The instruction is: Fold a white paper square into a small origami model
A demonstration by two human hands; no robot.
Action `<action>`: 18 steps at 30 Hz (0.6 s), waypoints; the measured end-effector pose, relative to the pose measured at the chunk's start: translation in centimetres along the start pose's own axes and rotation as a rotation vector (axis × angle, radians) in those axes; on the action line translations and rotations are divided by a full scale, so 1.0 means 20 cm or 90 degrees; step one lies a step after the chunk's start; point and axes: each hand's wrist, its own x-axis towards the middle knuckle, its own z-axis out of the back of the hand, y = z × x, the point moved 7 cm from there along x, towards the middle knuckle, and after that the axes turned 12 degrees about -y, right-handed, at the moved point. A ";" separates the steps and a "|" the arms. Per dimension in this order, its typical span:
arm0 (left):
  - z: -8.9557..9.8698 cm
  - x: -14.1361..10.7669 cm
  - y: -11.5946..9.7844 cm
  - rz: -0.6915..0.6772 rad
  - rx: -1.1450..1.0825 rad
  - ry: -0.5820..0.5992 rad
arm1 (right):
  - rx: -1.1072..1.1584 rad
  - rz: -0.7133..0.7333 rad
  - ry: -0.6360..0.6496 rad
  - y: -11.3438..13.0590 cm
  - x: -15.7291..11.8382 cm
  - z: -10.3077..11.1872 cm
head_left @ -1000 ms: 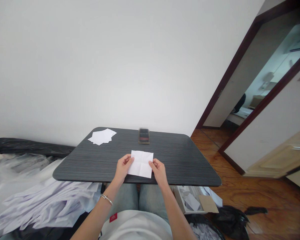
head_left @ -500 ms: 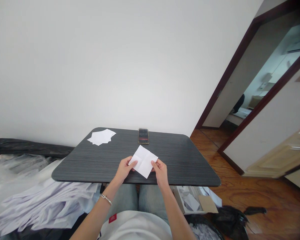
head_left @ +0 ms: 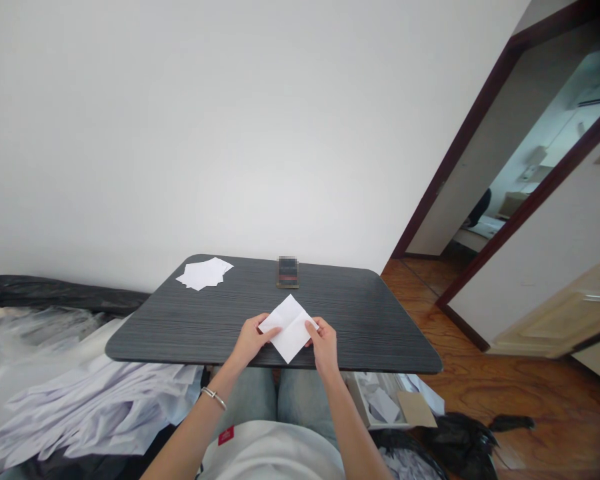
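Observation:
A white square sheet of paper (head_left: 289, 328) with crease lines is held between my two hands, one corner pointing toward the wall. My left hand (head_left: 254, 339) pinches its left corner, thumb on top and fingers beneath. At the right corner, my right hand (head_left: 323, 339) grips the paper the same way. The sheet is held over the near part of the dark table (head_left: 190, 327). Beyond it, a small dark upright object (head_left: 287, 273) with a blurred front stands near the table's back edge.
White paper sheets (head_left: 205, 273) lie in a loose pile at the table's back left. A heap of white cloth or paper (head_left: 100, 407) sits below on the left. To the right, a box (head_left: 375, 400) of papers and a black bag (head_left: 455, 440) rest on the wooden floor.
The paper has turned slightly in my hands, its far corner shifting right and its near corner left. Both hands have moved a little toward me and still hold it.

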 end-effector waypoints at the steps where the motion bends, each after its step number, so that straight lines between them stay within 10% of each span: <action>1: 0.00 0.00 0.00 -0.004 0.006 0.003 | -0.001 0.001 -0.003 -0.01 0.00 0.00; 18: 0.09 0.01 0.05 0.066 -0.131 -0.106 | 0.072 -0.034 -0.012 -0.01 0.00 0.01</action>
